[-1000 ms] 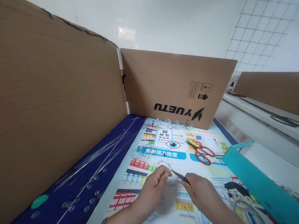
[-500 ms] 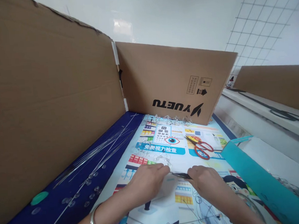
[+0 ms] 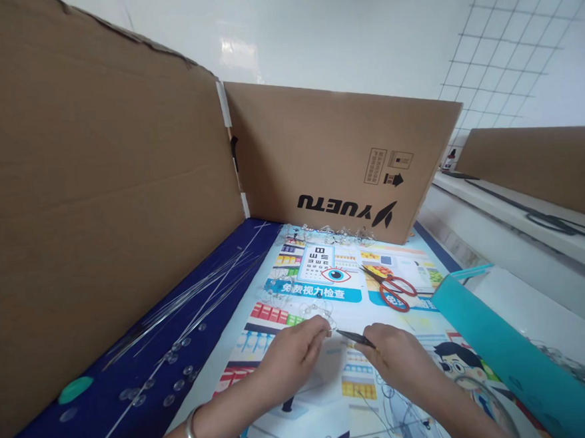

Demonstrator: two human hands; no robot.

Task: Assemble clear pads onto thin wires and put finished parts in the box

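Left hand: The left hand [image 3: 297, 355] had thumb and forefinger pinched together on a thin beaded wire [image 3: 315, 309].
Right hand: The right hand [image 3: 398, 350] was clamped around a dark pointed tool [image 3: 355, 337]; its handles were mostly hidden in the fist.
Beaded wire: It lay left of the red-handled scissors [image 3: 392, 293] and nearer the person, at the left fingertips. The dark tool's tip met it or stood just beside it; which, I could not tell.
Wrist: A silver-coloured bangle [image 3: 191, 434] sat on the left wrist.
Scissors: They lay on a printed sheet [image 3: 300, 332], blades pointing away and to the left, touched by neither hand.
Loose wire: Thin strands, some looped, lay on the sheet nearer the person than the scissors; one loop [image 3: 388, 391] showed beside the right hand.
Clear beads: Scattered beads [image 3: 178, 385] rested on a blue surface [image 3: 222, 294], well to the left of the scissors.
Straight wires: A loose bundle [image 3: 178, 304] lay beyond those beads, also left of the scissors.
Green disc: A flat green piece [image 3: 75, 389] lay farthest left of the scissors, by the cardboard.
Teal box: An open box [image 3: 512, 357] stood right of the scissors and nearer the person, with tangled wire pieces [image 3: 576, 366] inside.
Cardboard panel: A brown panel [image 3: 307, 148] stood upright behind the scissors, more beaded pieces [image 3: 342, 234] along its foot.
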